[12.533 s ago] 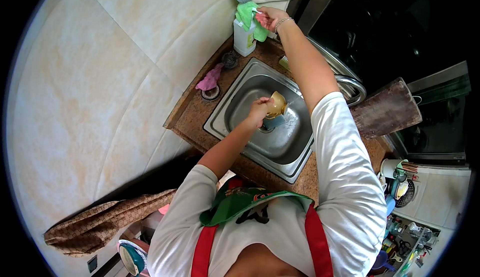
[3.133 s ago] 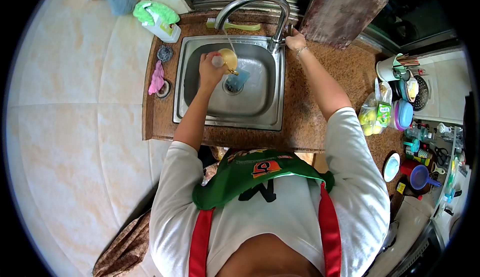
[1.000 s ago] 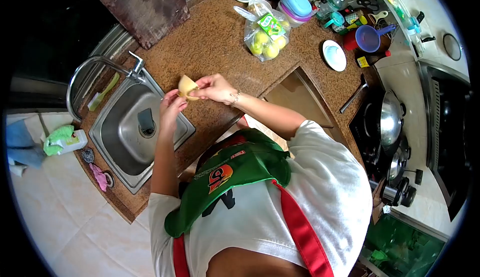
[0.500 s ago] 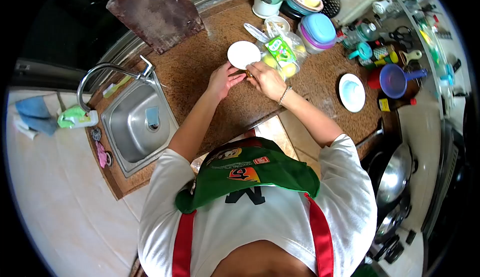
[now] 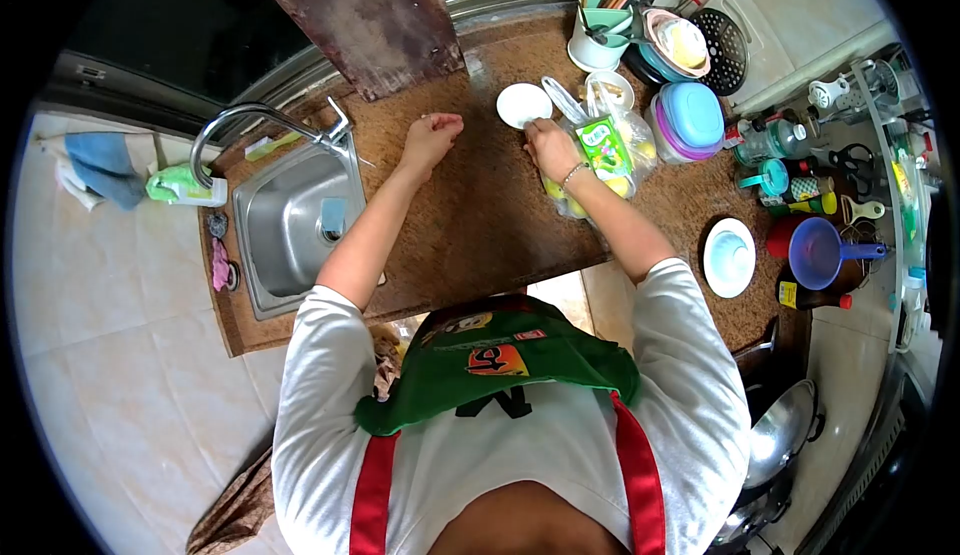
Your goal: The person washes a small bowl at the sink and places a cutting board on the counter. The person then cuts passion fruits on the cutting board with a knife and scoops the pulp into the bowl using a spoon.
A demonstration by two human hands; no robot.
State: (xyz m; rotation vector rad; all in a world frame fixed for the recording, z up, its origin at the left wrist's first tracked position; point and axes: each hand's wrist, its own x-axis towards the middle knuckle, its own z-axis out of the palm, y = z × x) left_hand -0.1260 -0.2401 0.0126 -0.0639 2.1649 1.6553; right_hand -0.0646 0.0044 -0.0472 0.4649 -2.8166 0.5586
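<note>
My left hand [image 5: 433, 142] hovers over the brown counter between the sink and the white round dish, its fingers curled together with nothing visible in them. The white round dish [image 5: 524, 106] rests on the counter. At its lower right edge, my right hand [image 5: 552, 151] has its fingers closed; they hide the part of the dish they grip. A clear plastic bag [image 5: 638, 145] of yellow-green fruit, with a green packet [image 5: 605, 150] on it, lies beside my right hand.
The metal sink [image 5: 290, 240] and curved faucet [image 5: 232, 112] are at left. A dark board [image 5: 372, 23] leans at the back. Stacked tubs [image 5: 690, 118], a white utensil holder [image 5: 597, 47], a white plate [image 5: 729, 258] and a purple ladle [image 5: 817, 253] stand at right.
From the sink, my hands have moved right along the counter. Half a second ago both were by the white dish; my left hand has since drawn away to the left, while my right remains there.
</note>
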